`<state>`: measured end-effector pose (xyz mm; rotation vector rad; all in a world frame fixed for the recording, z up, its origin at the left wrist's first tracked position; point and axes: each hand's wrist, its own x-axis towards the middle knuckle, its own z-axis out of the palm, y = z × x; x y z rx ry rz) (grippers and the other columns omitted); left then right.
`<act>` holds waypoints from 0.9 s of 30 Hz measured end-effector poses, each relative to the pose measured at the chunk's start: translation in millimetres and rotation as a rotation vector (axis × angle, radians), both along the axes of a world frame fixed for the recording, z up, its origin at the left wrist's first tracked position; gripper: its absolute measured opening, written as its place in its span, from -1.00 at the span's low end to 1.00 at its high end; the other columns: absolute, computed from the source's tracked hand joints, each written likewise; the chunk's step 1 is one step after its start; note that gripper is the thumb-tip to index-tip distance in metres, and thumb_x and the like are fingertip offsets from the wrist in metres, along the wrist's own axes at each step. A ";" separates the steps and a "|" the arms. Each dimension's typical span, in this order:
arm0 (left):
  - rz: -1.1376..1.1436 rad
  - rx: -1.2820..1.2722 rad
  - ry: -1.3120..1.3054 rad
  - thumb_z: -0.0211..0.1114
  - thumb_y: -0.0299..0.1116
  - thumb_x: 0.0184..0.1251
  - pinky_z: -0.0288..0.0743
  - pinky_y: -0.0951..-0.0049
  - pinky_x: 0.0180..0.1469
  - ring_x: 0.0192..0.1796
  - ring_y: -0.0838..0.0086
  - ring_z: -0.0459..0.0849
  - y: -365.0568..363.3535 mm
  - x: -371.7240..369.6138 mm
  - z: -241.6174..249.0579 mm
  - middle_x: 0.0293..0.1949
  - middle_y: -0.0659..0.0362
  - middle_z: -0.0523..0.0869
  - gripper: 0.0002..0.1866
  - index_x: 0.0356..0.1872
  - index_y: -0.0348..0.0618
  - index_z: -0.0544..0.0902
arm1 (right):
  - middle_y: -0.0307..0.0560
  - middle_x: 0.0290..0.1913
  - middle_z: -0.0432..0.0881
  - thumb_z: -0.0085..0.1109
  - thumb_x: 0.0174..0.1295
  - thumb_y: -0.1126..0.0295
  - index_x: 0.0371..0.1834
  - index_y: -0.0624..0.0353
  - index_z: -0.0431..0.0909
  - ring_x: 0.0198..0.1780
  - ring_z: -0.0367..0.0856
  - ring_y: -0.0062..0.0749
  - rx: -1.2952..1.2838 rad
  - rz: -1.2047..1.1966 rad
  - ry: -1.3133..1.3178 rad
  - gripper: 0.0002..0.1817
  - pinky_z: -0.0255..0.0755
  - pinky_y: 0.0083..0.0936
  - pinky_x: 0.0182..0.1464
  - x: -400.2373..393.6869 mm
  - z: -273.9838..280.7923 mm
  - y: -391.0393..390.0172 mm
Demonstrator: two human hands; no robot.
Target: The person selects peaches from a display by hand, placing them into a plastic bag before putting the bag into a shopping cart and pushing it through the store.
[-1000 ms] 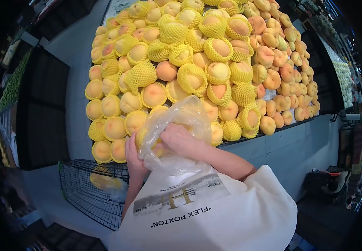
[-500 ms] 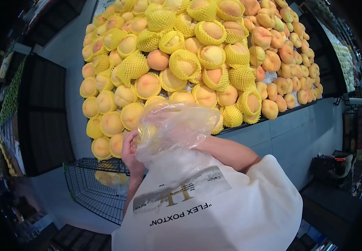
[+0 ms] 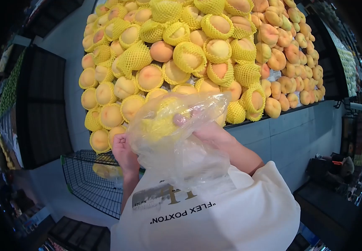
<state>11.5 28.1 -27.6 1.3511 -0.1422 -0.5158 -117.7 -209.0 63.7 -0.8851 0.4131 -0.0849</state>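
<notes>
A clear plastic bag (image 3: 160, 144) is spread between my two hands, in front of my shirt. Through its film show peaches in yellow foam nets (image 3: 158, 121); whether all are inside or some lie behind cannot be told. My left hand (image 3: 124, 151) is closed at the bag's left edge, with its fingers curled. On the other side, my right hand (image 3: 210, 133) is closed on the bag; its fingertips show blurred through the plastic, close to the yellow netting. Rows of netted peaches (image 3: 151, 78) are heaped on the stand just beyond both hands.
Flat, bare peaches (image 3: 278, 59) fill the stand's right side. A wire shopping cart (image 3: 91, 178) stands below left, holding a bag of yellow-netted fruit (image 3: 107, 170). Dark display stands (image 3: 43, 113) line the left, and grey floor (image 3: 289, 140) runs along the right.
The bag has spread wider and yellow netting shows more clearly through it. My left hand has shifted slightly left and down; my right hand has come more into sight at the bag's right side.
</notes>
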 end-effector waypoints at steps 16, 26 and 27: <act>0.009 0.518 -0.331 0.25 -0.47 0.47 0.66 0.35 0.05 -0.03 0.36 0.73 67.3 25.2 -5.5 0.01 0.11 0.72 -0.73 0.12 -0.31 0.58 | 0.01 0.20 0.53 0.71 -0.09 0.39 0.35 0.16 0.45 0.21 0.56 -0.14 -1.810 -0.663 0.170 -0.14 0.56 -0.22 0.21 -40.3 1.7 -79.0; 0.154 -0.074 0.357 0.44 -0.35 0.32 0.55 0.31 0.26 0.22 0.32 0.64 128.1 48.9 -74.8 0.19 0.08 0.66 -0.42 0.33 -0.24 0.49 | -0.06 0.28 0.42 0.43 0.04 0.43 0.39 -0.06 0.47 0.31 0.39 -0.09 -2.084 -0.516 0.179 -0.26 0.31 -0.15 0.25 3.3 -76.8 -63.5; 0.141 -0.066 0.350 0.45 -0.35 0.31 0.55 0.31 0.26 0.22 0.32 0.64 118.0 43.4 -64.9 0.19 0.08 0.66 -0.42 0.33 -0.24 0.49 | -0.05 0.30 0.41 0.42 0.07 0.40 0.41 -0.05 0.45 0.32 0.38 -0.08 -2.069 -0.505 0.169 -0.27 0.29 -0.13 0.27 4.5 -77.9 -64.6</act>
